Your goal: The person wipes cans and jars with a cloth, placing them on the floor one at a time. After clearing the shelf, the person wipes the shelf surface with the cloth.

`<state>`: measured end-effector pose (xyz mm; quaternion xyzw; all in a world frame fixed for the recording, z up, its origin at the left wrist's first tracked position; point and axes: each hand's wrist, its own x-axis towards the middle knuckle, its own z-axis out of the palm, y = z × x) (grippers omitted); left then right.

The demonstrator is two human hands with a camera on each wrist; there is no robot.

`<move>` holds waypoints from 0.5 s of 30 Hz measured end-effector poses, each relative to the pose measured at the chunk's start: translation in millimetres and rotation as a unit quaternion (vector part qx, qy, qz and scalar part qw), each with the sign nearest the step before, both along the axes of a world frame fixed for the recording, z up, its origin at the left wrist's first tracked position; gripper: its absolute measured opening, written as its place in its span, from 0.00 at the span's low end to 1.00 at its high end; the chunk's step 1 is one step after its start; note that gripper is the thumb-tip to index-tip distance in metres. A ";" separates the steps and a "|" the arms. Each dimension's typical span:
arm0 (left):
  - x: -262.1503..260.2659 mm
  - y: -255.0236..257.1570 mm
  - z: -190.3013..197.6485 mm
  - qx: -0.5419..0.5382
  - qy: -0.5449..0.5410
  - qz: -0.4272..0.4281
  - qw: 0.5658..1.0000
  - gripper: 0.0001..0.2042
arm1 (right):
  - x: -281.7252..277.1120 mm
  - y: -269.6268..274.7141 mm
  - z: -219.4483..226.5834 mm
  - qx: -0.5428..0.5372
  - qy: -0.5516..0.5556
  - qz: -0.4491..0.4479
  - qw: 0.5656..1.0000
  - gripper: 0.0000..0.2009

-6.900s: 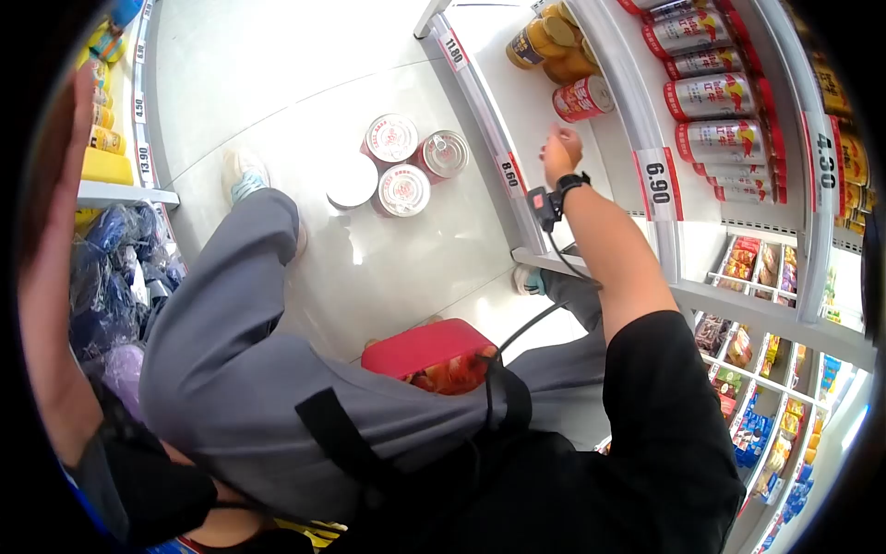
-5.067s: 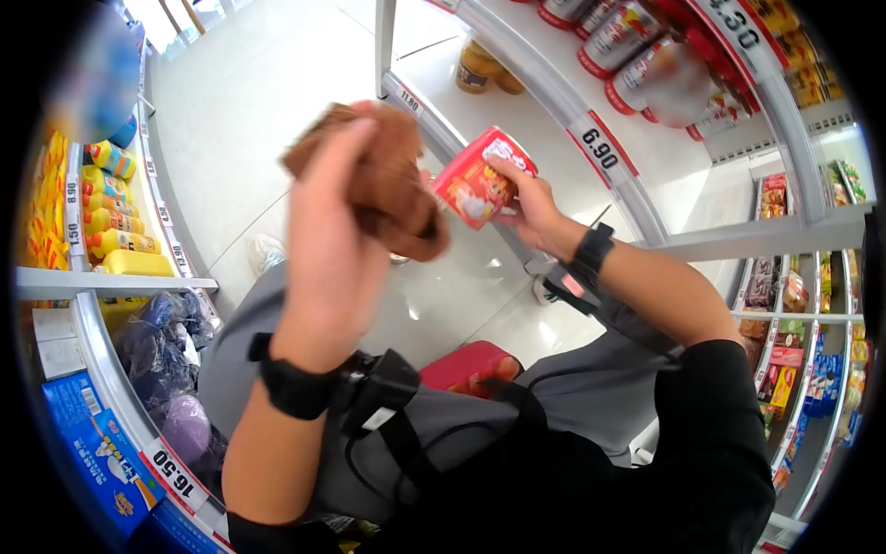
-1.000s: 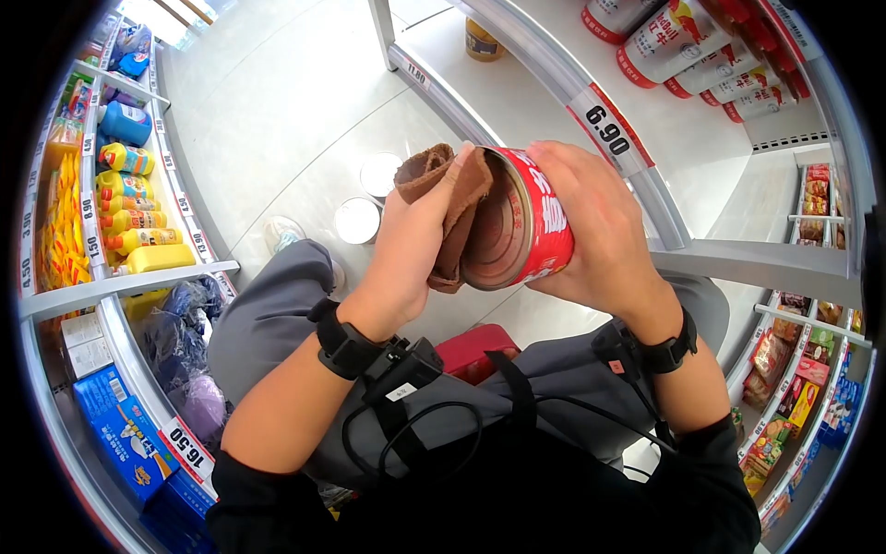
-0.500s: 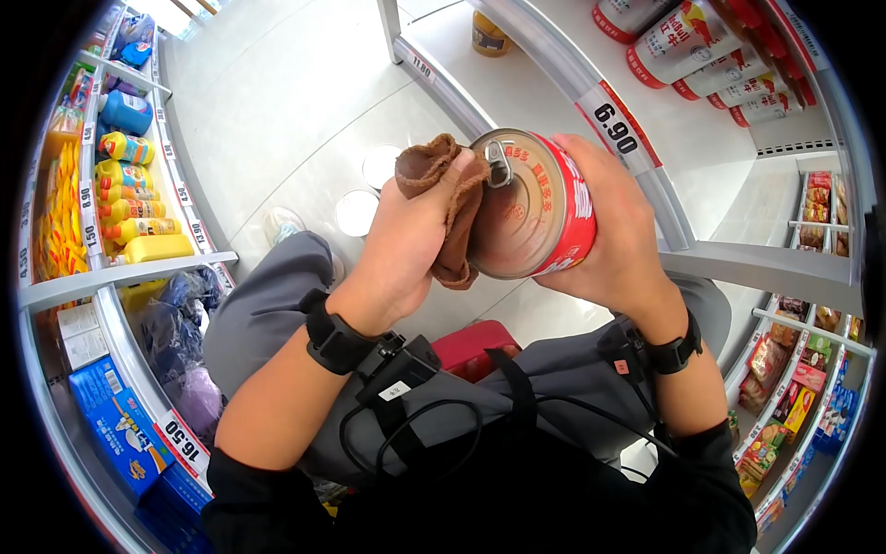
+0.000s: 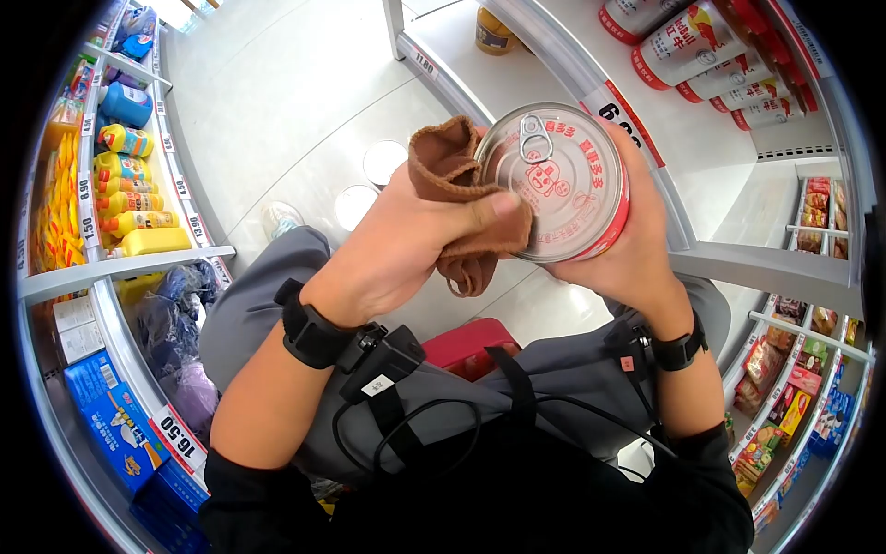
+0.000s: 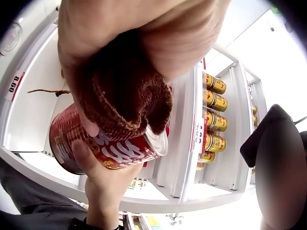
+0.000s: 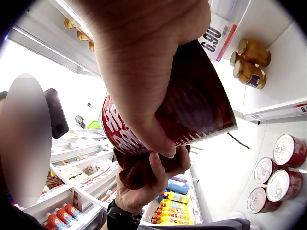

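Observation:
In the head view a red can (image 5: pixel 563 185) is tilted so its pull-tab lid faces the camera. My right hand (image 5: pixel 632 226) grips its side, fingers wrapped round the far side. A bunched brown cloth (image 5: pixel 448 162) is pinched in my left hand (image 5: pixel 406 240), whose thumb presses the cloth against the lid's edge. The left wrist view shows the cloth (image 6: pixel 127 103) against the can (image 6: pixel 115 153), covering part of its label. From the right wrist view, my right hand (image 7: pixel 139 62) curls round the can (image 7: pixel 192 105), with the cloth (image 7: pixel 139 172) underneath.
Several red cans (image 7: pixel 285 184) stand on the floor. A shelf (image 5: pixel 443 78) at the right holds jars (image 5: pixel 494 32), with drink cans (image 5: pixel 688 42) above. Left shelves hold yellow bottles (image 5: pixel 138 222). A red container (image 5: pixel 471 346) lies between the legs.
The can has turned so its lid faces the head camera more fully. My left hand and the cloth have moved onto the lid's near-left edge.

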<state>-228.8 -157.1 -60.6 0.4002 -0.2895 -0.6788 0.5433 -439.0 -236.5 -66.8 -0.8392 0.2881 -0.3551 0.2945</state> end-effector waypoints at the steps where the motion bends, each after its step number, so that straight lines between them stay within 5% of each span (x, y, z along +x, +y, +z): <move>1: -0.2 0.0 -2.9 0.000 0.001 0.000 1.000 0.33 | -0.4 0.0 0.8 0.000 0.001 0.000 1.000 0.48; 6: -1.0 -0.9 3.2 -0.022 -0.139 -0.023 0.990 0.50 | -1.0 1.4 2.2 -0.021 0.035 -0.007 0.999 0.48; 9: -5.2 -2.3 -6.3 -0.037 -0.227 -0.022 0.973 0.51 | 0.2 -0.1 -0.6 -0.096 0.058 0.007 0.994 0.46; 15: -18.6 1.0 -24.3 -0.071 -0.181 0.074 0.978 0.45 | 6.1 -4.3 -3.3 -0.200 0.070 0.023 0.977 0.43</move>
